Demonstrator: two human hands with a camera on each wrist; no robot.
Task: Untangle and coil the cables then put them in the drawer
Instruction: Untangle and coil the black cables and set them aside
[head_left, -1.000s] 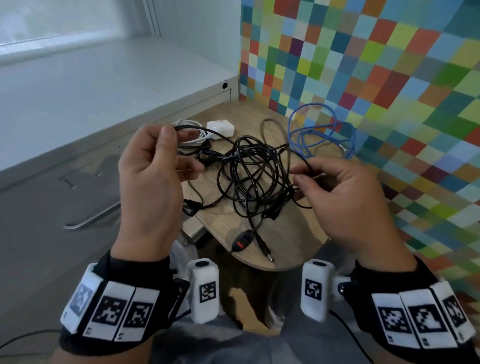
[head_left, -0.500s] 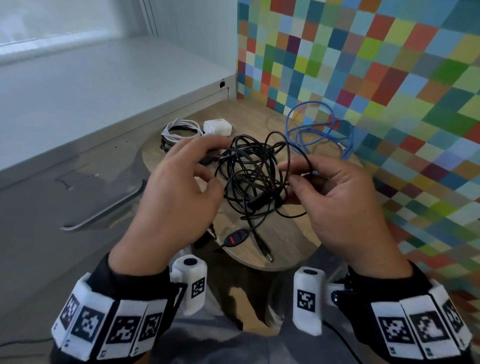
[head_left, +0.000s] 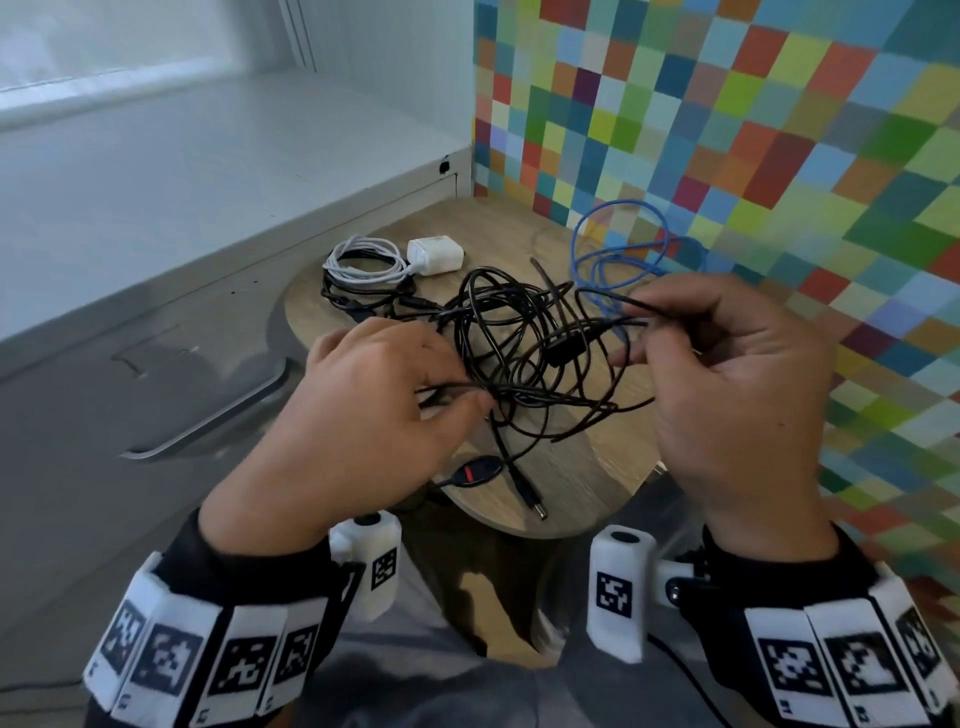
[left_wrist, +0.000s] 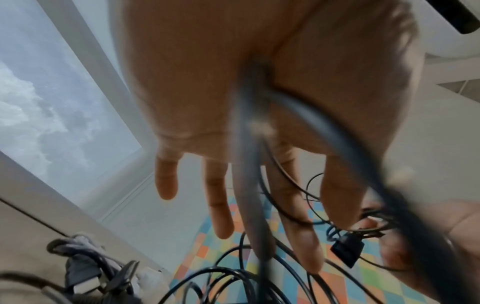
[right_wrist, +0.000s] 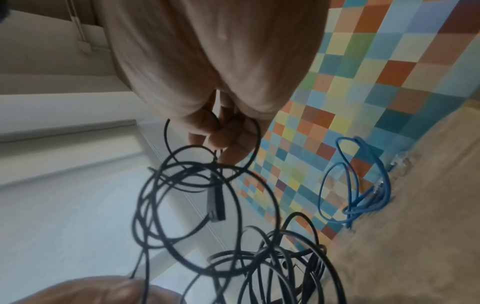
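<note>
Here, above a small round wooden table (head_left: 597, 467), a person works at a knot of black cables (head_left: 519, 353) beside a closed grey drawer (head_left: 156, 395); from left to right, the left hand (head_left: 374, 410) grips a strand low at the near edge of the knot between thumb and forefinger, its other fingers (left_wrist: 218, 197) hanging straight and apart, while the right hand (head_left: 727, 374) pinches another strand higher up, thumb and fingertips (right_wrist: 228, 137) pressed together on it, an inline box (head_left: 569, 345) dangling just beside them. Loops hang between both hands and trail onto the tabletop. Untangling looks barely begun; it probably goes best by following one free end through the loops rather than pulling the hands apart, which would likely tighten the knot. A blue cable (head_left: 623, 249) lies apart, behind the right hand
</note>
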